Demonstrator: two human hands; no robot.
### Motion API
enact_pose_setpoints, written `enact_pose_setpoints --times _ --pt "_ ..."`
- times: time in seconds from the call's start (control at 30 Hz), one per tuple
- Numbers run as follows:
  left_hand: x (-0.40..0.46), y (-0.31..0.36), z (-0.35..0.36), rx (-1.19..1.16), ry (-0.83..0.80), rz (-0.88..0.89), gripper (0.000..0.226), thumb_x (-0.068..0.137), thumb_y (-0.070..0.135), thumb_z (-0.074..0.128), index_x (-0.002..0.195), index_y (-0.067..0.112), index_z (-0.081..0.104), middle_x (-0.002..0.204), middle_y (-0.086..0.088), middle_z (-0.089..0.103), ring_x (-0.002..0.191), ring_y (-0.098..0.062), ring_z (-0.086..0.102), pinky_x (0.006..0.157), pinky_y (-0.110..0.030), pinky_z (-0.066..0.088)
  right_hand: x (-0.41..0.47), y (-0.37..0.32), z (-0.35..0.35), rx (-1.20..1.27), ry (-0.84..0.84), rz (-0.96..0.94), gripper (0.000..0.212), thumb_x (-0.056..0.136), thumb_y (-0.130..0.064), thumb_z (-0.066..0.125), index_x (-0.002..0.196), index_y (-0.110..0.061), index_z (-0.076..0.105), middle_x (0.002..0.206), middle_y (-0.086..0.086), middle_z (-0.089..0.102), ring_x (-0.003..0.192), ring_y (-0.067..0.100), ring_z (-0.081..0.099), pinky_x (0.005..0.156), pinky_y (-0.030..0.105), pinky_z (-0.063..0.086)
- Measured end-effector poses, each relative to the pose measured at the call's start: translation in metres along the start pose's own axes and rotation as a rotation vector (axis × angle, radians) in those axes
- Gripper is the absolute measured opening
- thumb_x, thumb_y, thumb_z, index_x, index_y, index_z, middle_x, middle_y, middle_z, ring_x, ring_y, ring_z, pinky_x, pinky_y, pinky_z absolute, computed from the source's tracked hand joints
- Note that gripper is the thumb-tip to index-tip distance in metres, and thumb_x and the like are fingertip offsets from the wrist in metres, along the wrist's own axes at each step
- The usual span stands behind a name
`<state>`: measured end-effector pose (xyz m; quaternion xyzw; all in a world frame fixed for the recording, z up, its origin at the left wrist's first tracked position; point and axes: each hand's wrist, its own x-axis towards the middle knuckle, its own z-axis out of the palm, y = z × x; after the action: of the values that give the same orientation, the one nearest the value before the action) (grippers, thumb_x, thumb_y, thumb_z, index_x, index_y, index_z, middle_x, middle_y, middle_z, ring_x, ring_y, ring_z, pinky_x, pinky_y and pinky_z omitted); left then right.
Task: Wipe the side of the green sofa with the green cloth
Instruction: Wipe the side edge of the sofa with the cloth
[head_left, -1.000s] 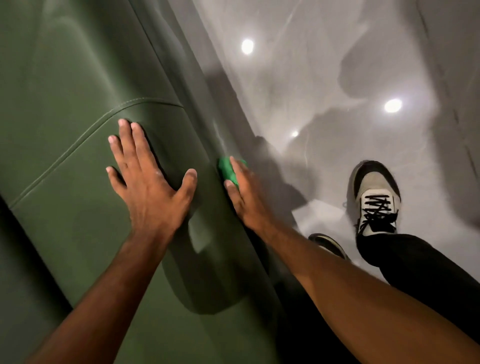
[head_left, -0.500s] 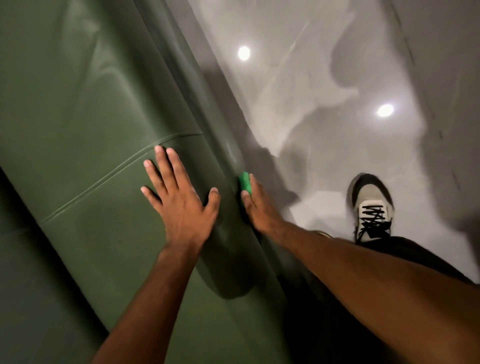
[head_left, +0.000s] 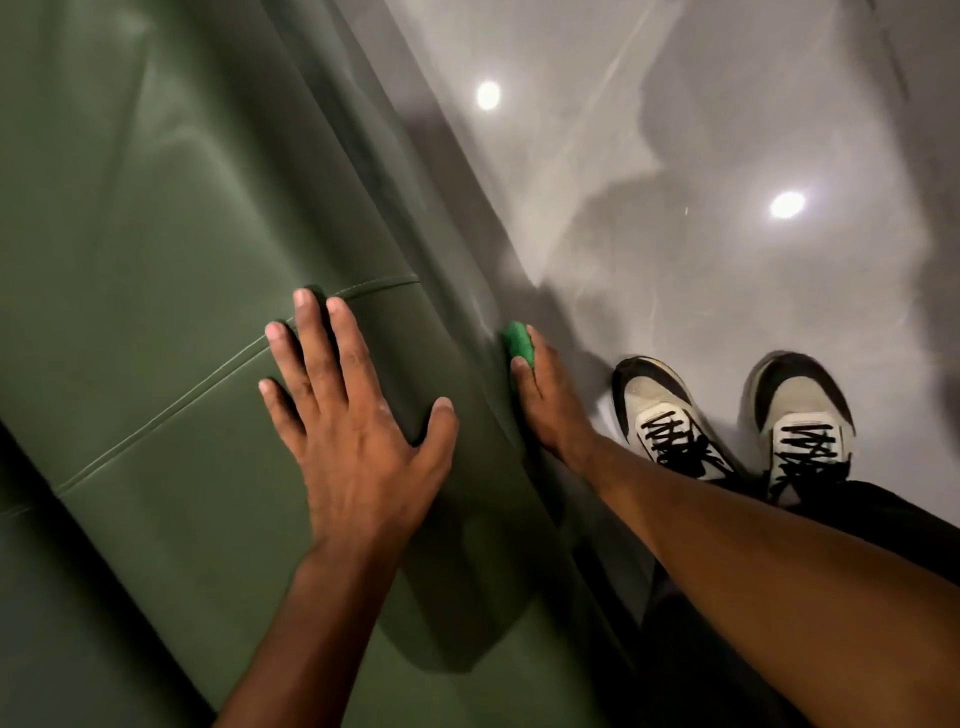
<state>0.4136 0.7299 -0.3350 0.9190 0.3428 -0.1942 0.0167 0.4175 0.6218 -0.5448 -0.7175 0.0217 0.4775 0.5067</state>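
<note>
A: Looking straight down the arm of the green sofa (head_left: 171, 291), and the left hand (head_left: 358, 441) is planted flat on top of it, fingers spread, palm down, pointing to about eleven o'clock.

B: Nothing in that grip at all. It's open and pressed on the upholstery, fingertips (head_left: 304, 301) right at the stitched seam (head_left: 218, 371) that runs from eight o'clock up to two o'clock.

A: Now over the edge, at three o'clock from that hand, the right hand (head_left: 550, 400) is against the sofa's outer side.

B: And there's the green cloth (head_left: 518, 340), bright green, bunched small, poking out past the fingertips at the twelve o'clock end of the hand. It's sandwiched between the hand and the side panel.

A: Is the right grip closed round it?

B: The fingers lie along it and press it to the sofa; the cloth is held under them, though most of it is hidden by the hand.

A: Out at three o'clock, two pale trainers with black laces, the left shoe (head_left: 670, 415) and the right shoe (head_left: 800, 426), stand on a glossy grey floor (head_left: 623, 156).

B: Two round light reflections (head_left: 787, 204) shine off that floor, one at twelve o'clock and one nearer two.
</note>
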Motion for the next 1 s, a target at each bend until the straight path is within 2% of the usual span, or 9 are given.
enact_pose_setpoints --times 0.1,0.2,0.3,0.43,0.53,0.6,0.73,0.9,1.0 --pt "0.013 -0.002 -0.008 0.003 0.000 0.004 0.109 0.078 0.052 0.060 0.160 0.017 -0.002 0.169 0.000 -0.010 0.155 -0.025 -0.014 0.123 -0.054 -0.002 -0.001 -0.013 0.002 -0.042 0.031 0.090 0.051 0.102 -0.030 0.037 0.150 -0.015 0.025 0.154 0.013 0.034 0.140 0.030 0.035 0.116 0.040 0.029" --pt "0.029 -0.004 -0.014 -0.007 0.015 -0.009 0.108 0.079 0.052 0.060 0.160 0.016 -0.001 0.169 0.000 -0.007 0.155 -0.024 -0.011 0.123 -0.056 -0.001 -0.006 -0.045 0.008 -0.019 0.044 -0.032 0.050 0.103 -0.037 0.030 0.150 -0.022 0.023 0.158 0.005 0.029 0.145 0.023 0.024 0.119 0.039 0.023" --pt "0.046 -0.006 -0.018 -0.023 0.040 -0.004 0.108 0.080 0.050 0.062 0.160 0.016 0.000 0.169 0.001 -0.007 0.155 -0.024 -0.010 0.123 -0.055 -0.002 0.018 -0.069 0.009 0.021 0.047 -0.145 0.048 0.101 -0.037 0.033 0.147 -0.022 0.029 0.154 0.006 0.036 0.142 0.022 0.033 0.117 0.039 0.028" --pt "0.059 -0.010 -0.023 -0.023 0.036 0.026 0.110 0.081 0.050 0.067 0.160 0.018 -0.003 0.169 0.001 -0.008 0.155 -0.024 -0.011 0.124 -0.053 0.000 0.047 -0.056 -0.001 0.136 -0.023 0.028 0.049 0.102 -0.034 0.038 0.149 -0.022 0.029 0.155 0.006 0.034 0.140 0.023 0.035 0.117 0.036 0.028" --pt "0.067 -0.013 -0.027 -0.020 0.045 0.039 0.109 0.081 0.055 0.062 0.160 0.019 -0.004 0.169 0.001 -0.009 0.155 -0.023 -0.010 0.124 -0.051 0.001 0.034 -0.043 0.003 0.127 0.028 0.094 0.050 0.101 -0.032 0.040 0.148 -0.021 0.029 0.155 0.009 0.034 0.141 0.026 0.035 0.118 0.040 0.028" --pt "0.072 -0.014 -0.030 -0.024 0.050 0.034 0.108 0.081 0.054 0.062 0.160 0.018 -0.003 0.169 0.001 -0.008 0.155 -0.024 -0.010 0.124 -0.052 0.002 0.021 -0.046 0.007 0.138 0.044 0.057 0.049 0.101 -0.032 0.041 0.148 -0.020 0.030 0.155 0.009 0.034 0.143 0.025 0.031 0.119 0.043 0.026" --pt "0.088 -0.012 -0.032 -0.001 0.070 0.034 0.108 0.081 0.051 0.064 0.160 0.017 -0.001 0.169 -0.001 -0.006 0.155 -0.027 -0.008 0.123 -0.054 0.002 0.017 -0.071 0.005 0.151 0.006 -0.121 0.049 0.102 -0.035 0.037 0.149 -0.024 0.028 0.158 0.001 0.028 0.147 0.013 0.021 0.121 0.034 0.019" --pt "0.109 -0.013 -0.039 -0.022 0.068 0.030 0.108 0.081 0.050 0.065 0.160 0.019 -0.002 0.169 0.003 -0.008 0.155 -0.025 -0.011 0.122 -0.054 0.000 0.051 -0.096 0.008 0.012 0.002 -0.198 0.052 0.100 -0.038 0.035 0.149 -0.021 0.028 0.154 0.008 0.036 0.143 0.023 0.031 0.118 0.048 0.028" --pt "0.115 -0.016 -0.042 -0.020 0.048 0.036 0.109 0.081 0.051 0.064 0.160 0.019 -0.003 0.169 0.003 -0.010 0.155 -0.026 -0.012 0.122 -0.055 -0.001 0.049 -0.099 0.010 -0.038 0.023 -0.202 0.054 0.100 -0.039 0.033 0.150 -0.021 0.024 0.156 0.008 0.033 0.143 0.023 0.030 0.118 0.047 0.028"
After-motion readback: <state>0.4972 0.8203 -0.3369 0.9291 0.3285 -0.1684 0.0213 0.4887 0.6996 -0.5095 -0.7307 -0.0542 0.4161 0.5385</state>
